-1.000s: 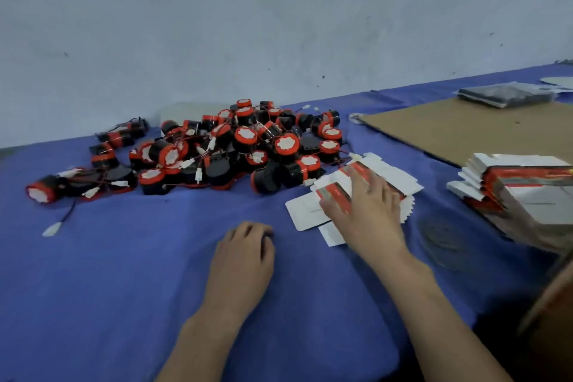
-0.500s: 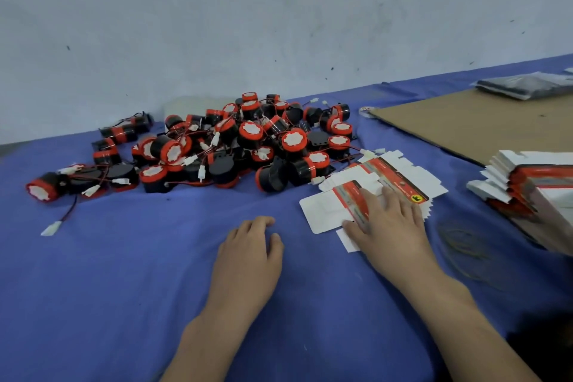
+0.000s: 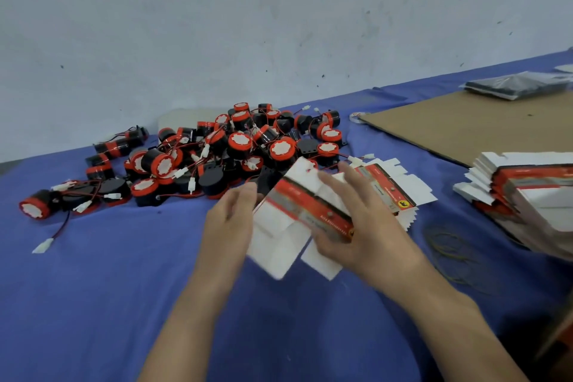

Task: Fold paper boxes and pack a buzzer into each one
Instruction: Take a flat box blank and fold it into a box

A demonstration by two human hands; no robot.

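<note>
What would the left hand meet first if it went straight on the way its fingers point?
Probably the buzzer pile, lying just beyond the left hand; blur leaves depth unsure.

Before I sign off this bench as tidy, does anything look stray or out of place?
One buzzer lies apart at the pile's left end, its white connector trailing. Thin loops, perhaps rubber bands, lie on the blue cloth beside the flat box stack.

Far side: pale grey-white wall (image 3: 279, 25), scuffed, small dark specks. Table (image 3: 93, 304) runs up against it, covered in wrinkled blue cloth. Flat brown cardboard sheet (image 3: 465, 127) on it, far right. Light soft, even.
</note>
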